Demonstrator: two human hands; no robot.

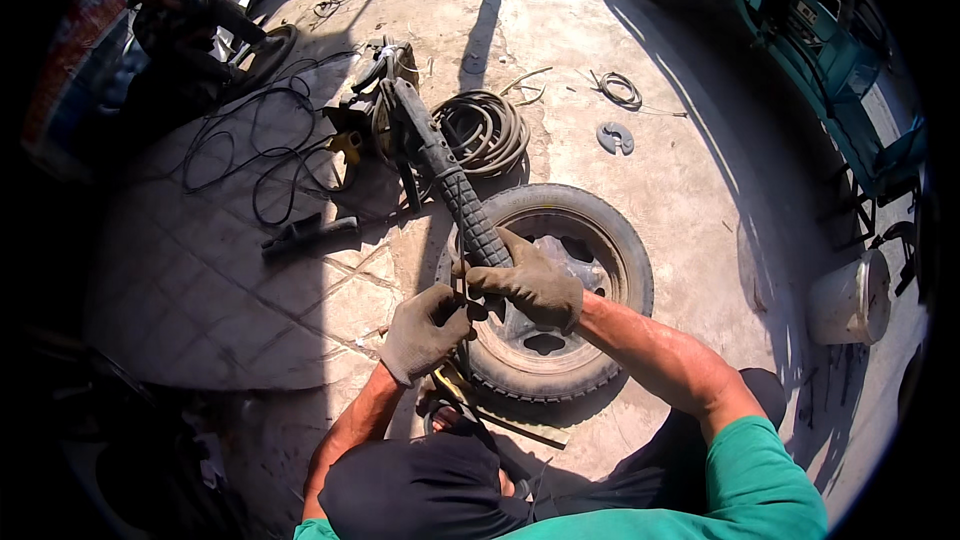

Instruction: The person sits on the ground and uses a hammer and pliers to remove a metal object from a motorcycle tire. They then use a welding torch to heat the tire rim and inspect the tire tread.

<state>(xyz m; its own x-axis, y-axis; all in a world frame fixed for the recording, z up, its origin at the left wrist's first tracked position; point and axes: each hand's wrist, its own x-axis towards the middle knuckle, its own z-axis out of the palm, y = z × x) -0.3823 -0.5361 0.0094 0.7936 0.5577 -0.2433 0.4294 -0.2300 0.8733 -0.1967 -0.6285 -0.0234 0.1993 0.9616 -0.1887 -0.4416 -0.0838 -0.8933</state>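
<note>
A long black bar with a ribbed end [470, 215] slants down over a tyre on a rim [625, 240] lying flat on the ground. My gloved right hand [535, 285] is closed at its lower tip, fingers partly hidden behind it, thumb pointing left. Just below and left, my gloved left hand [420, 332] is closed in a pinch, close to the right thumb. Between the hands a thin dark strip [460, 260] stands up along the ribbed end; the left fingertips seem to grip its lower part. Exactly where the fingers meet it is too small to tell.
Behind the bar lie a coiled hose [490, 130] and a loose black cable [235, 135]. Farther right are a small coil [620, 90] and a grey notched disc [615, 137]. A white bucket [845, 300] and a teal vehicle [810, 50] stand right. Another person [185, 25] sits far left.
</note>
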